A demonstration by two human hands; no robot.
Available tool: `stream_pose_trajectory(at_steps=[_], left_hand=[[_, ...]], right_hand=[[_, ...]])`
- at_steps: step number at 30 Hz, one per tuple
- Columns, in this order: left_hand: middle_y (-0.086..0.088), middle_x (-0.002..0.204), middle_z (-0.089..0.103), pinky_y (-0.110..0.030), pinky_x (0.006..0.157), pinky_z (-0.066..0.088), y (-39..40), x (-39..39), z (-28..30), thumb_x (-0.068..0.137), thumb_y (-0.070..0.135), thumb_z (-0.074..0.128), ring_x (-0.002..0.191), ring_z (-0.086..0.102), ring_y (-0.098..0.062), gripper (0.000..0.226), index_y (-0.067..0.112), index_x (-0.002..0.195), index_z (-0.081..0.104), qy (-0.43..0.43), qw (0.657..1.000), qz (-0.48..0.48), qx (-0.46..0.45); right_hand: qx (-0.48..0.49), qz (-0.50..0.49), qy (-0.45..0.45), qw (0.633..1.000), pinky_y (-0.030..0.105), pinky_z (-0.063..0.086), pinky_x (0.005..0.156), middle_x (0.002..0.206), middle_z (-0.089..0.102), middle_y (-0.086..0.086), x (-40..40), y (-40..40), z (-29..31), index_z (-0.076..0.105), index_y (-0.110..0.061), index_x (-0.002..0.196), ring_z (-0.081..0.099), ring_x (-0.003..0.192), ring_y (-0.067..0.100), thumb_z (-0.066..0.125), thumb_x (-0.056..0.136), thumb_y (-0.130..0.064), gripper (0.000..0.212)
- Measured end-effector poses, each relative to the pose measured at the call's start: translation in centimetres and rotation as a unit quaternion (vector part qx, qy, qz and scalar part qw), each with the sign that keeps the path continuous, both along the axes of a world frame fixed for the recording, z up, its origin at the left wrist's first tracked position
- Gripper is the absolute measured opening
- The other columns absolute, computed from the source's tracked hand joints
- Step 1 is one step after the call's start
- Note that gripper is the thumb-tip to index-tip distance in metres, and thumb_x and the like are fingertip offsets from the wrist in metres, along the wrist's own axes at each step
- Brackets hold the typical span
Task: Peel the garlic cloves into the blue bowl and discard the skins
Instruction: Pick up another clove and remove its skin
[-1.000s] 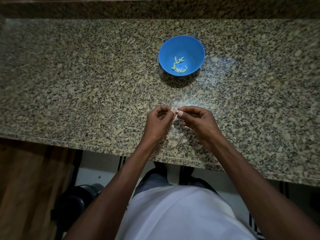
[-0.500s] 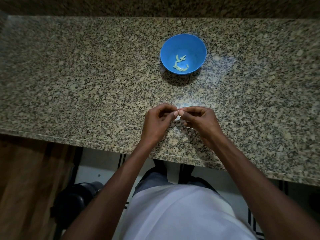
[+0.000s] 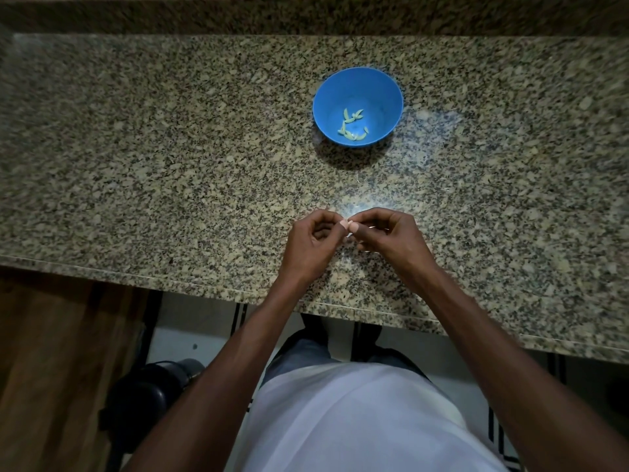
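Note:
A blue bowl (image 3: pixel 374 93) stands on the speckled granite counter, past my hands, with several pale peeled garlic cloves (image 3: pixel 352 126) at its bottom. My left hand (image 3: pixel 311 243) and my right hand (image 3: pixel 388 236) meet fingertip to fingertip above the counter's near part. Between them they pinch a small whitish garlic clove (image 3: pixel 348 233), mostly hidden by the fingertips. Whether skin is still on it cannot be told.
The granite counter (image 3: pixel 170 165) runs wide to both sides, with a raised back ledge (image 3: pixel 306 15) along the far edge. Its front edge crosses just below my wrists. Below it, a dark round object (image 3: pixel 146 403) sits on the floor at lower left.
Both hands stay joined at the fingertips over the same spot; only small finger movements on the clove. The bowl has not moved on the counter.

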State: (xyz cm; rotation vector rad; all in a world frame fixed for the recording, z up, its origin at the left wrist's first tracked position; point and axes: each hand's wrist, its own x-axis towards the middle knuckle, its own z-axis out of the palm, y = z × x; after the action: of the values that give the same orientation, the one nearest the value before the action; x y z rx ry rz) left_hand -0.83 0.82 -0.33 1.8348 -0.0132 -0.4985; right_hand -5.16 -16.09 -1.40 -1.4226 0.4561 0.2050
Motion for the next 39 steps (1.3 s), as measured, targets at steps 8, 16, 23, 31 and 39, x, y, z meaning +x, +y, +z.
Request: stream_pose_trajectory(at_steps=[8, 16, 23, 31, 39], left_hand=[[-0.011, 0.1, 0.072, -0.037, 0.087, 0.062, 0.1, 0.7, -0.6, 0.097, 0.021, 0.069, 0.095, 0.071, -0.027, 0.007, 0.015, 0.101, 0.067, 0.035, 0.998, 0.042, 0.028], [-0.011, 0.099, 0.074, -0.025, 0.082, 0.062, 3.0, 2.1, -0.7, 0.088, 0.0, 0.073, 0.092, 0.074, -0.018, 0.011, 0.0, 0.097, 0.068, 0.06, 0.991, 0.106, 0.049], [-0.007, 0.093, 0.075, -0.019, 0.069, 0.06, 4.0, 2.8, -1.5, 0.082, -0.003, 0.079, 0.088, 0.075, -0.017, 0.015, 0.008, 0.085, 0.069, 0.03, 0.992, 0.096, 0.071], [0.007, 0.095, 0.078, -0.015, 0.076, 0.059, 5.5, 3.5, -2.7, 0.084, 0.017, 0.084, 0.086, 0.074, -0.002, 0.015, 0.016, 0.098, 0.08, -0.024, 0.993, 0.034, 0.108], [0.001, 0.107, 0.076, -0.006, 0.08, 0.053, 5.0, 4.5, -3.3, 0.094, 0.004, 0.072, 0.09, 0.065, 0.008, 0.015, 0.013, 0.103, 0.079, -0.095, 0.972, -0.107, 0.184]], right_hand=[[-0.118, -0.008, 0.007, 0.993, 0.037, 0.065, 0.073, 0.09, 0.077, 0.011, 0.7, -1.4, -0.4, 0.072, -0.008, 0.104, 0.078, 0.08, 0.024, 0.076, 0.095, -0.015, 0.012], [-0.323, 0.047, 0.044, 0.944, 0.037, 0.065, 0.064, 0.085, 0.077, 0.004, 4.8, -5.2, -1.4, 0.076, -0.01, 0.098, 0.075, 0.072, 0.015, 0.073, 0.088, -0.005, 0.012], [-0.288, 0.017, 0.064, 0.955, 0.049, 0.065, 0.082, 0.091, 0.079, 0.005, 3.5, -5.1, -1.9, 0.08, -0.014, 0.103, 0.077, 0.081, 0.022, 0.069, 0.089, -0.015, 0.017], [-0.254, -0.025, 0.052, 0.965, 0.041, 0.064, 0.087, 0.095, 0.079, -0.003, -0.1, -2.1, -1.8, 0.08, -0.019, 0.104, 0.077, 0.087, 0.012, 0.074, 0.094, -0.019, 0.012], [-0.343, 0.029, -0.013, 0.939, 0.01, 0.051, 0.075, 0.105, 0.076, -0.001, 1.5, 1.0, -1.1, 0.077, -0.013, 0.115, 0.068, 0.086, 0.002, 0.074, 0.096, -0.02, 0.02]])
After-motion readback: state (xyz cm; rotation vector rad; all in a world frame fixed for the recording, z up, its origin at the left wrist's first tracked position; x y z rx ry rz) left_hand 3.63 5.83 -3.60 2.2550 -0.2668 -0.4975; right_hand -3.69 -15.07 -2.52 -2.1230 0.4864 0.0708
